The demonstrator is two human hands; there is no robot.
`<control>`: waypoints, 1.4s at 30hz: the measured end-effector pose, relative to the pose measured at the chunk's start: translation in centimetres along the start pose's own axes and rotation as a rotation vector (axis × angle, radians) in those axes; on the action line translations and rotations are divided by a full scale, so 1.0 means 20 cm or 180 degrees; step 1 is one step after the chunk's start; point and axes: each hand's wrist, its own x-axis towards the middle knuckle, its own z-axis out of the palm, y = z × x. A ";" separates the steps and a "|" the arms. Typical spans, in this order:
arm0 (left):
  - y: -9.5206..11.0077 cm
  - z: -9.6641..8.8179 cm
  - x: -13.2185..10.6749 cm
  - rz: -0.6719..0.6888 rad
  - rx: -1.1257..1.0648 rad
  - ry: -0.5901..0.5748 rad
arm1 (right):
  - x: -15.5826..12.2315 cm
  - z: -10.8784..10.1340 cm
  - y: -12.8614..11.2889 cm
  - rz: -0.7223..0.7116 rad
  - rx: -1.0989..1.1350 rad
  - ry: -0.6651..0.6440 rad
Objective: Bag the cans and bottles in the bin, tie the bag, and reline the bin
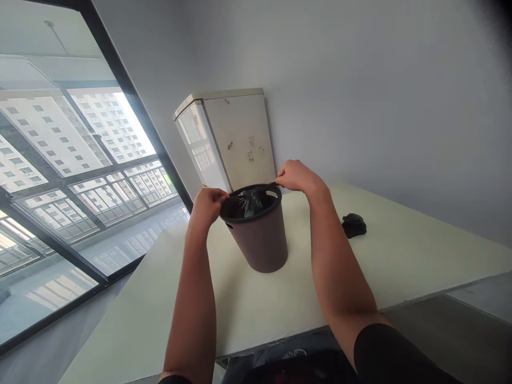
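A brown trash can [262, 240] with a dark rim and handle holes stands upright on the pale table. Bunched inside its mouth is a thin black trash bag [252, 201]. At the rim's left side, my left hand [208, 207] pinches the edge of the bag between thumb and fingers. Across from it, my right hand [296, 176] is closed on another edge of the same bag, just past the rim by a handle hole. The lower part of the bag is hidden inside the can.
Another crumpled black plastic bundle [354, 225] lies on the table [404, 250], right of my right forearm. A worn white refrigerator [244, 138] stands behind the table against the grey wall. Large dark-framed glass doors [80, 160] are at the left.
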 end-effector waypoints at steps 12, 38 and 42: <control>0.20 0.01 -0.06 0.0135 -0.0427 0.0176 | -0.09 0.05 -0.23 -0.1105 0.1051 0.0038; 0.21 0.02 -0.03 0.0214 -0.0979 0.0750 | -0.02 0.17 -0.26 -0.1289 0.1545 0.0002; 0.14 0.01 -0.02 -0.0008 -0.0767 0.1178 | -0.02 0.18 -0.25 -0.1445 0.2649 0.0166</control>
